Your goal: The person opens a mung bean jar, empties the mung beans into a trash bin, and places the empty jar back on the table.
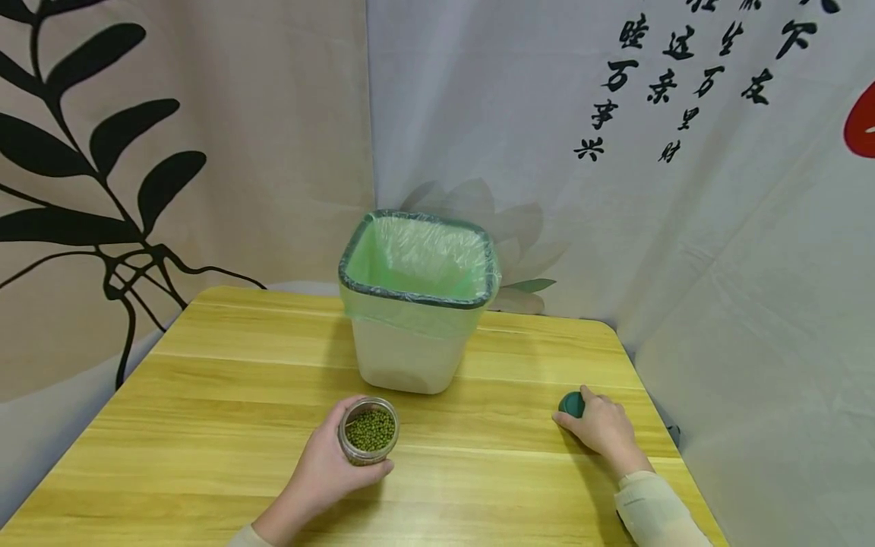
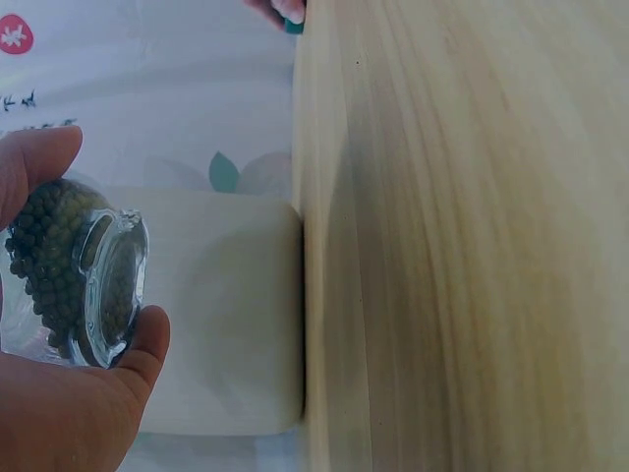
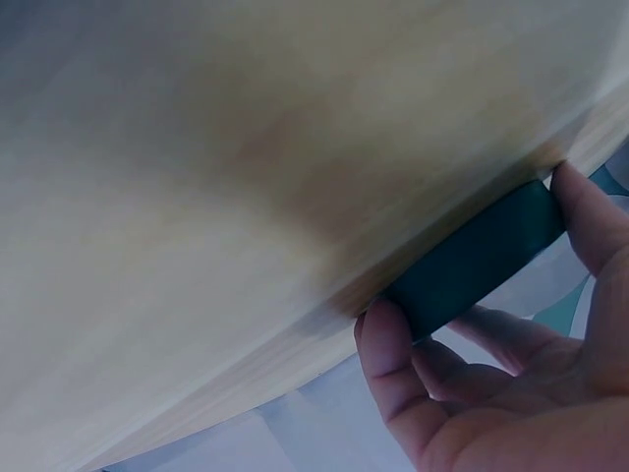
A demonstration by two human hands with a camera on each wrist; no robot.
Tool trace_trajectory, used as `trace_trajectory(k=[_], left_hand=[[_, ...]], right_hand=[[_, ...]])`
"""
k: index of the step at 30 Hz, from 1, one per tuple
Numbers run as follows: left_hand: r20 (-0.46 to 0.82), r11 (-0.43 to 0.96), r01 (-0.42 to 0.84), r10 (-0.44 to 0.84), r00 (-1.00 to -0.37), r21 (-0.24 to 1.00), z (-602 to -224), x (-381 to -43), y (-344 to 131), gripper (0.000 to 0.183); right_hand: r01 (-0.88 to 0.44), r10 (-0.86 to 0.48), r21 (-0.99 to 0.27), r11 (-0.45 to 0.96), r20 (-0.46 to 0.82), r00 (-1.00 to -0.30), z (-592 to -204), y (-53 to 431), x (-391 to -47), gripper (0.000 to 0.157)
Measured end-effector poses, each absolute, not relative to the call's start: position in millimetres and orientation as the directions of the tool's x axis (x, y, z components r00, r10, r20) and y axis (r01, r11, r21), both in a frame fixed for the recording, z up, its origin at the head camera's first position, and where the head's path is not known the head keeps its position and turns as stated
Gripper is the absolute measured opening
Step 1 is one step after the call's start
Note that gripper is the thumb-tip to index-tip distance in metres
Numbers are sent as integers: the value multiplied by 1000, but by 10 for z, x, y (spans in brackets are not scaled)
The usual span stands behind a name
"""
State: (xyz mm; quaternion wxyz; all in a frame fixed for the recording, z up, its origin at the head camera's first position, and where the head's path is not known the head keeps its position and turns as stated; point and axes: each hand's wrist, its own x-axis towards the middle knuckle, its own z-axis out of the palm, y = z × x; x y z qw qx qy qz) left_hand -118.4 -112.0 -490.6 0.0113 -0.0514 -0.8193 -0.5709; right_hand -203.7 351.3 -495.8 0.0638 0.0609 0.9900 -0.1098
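Clear glass forms the jar (image 1: 361,457) held by the left hand (image 1: 331,465), and green mung beans (image 1: 370,431) are seen through its uncovered mouth. The jar is gripped by its sides, between the thumb on the near side and the fingers on the far side. It is held roughly upright above the wooden table (image 1: 205,425), its base seen clear of the surface from the left wrist, in front of a pale plastic trash bin (image 1: 403,361).

At the right side of the table, a round dark green lid (image 1: 571,405) is pinched by its edge between the thumb and fingers of the right hand (image 1: 604,427). The lid is kept low, close against the tabletop; whether it is fully rested on the wood cannot be told. The two hands are set well apart.

The trash bin is stood near the table's far edge and is lined with a translucent green bag (image 1: 424,315), which is folded over the dark rim. Light sleeves (image 1: 652,505) are worn on both arms. Behind the table, pale cloth is hung, printed with a black leafy plant (image 1: 130,133) on the left and black Chinese calligraphy (image 1: 661,87) on the right.
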Motion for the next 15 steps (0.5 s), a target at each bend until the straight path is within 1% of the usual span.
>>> trace_trajectory(k=[15], left_hand=[[77,351,97,71,-995,931,-4921,-1184,-1117,101]], right_hand=[[142,111,-222,965,-146,-983,-4949,3502,-2028,98]])
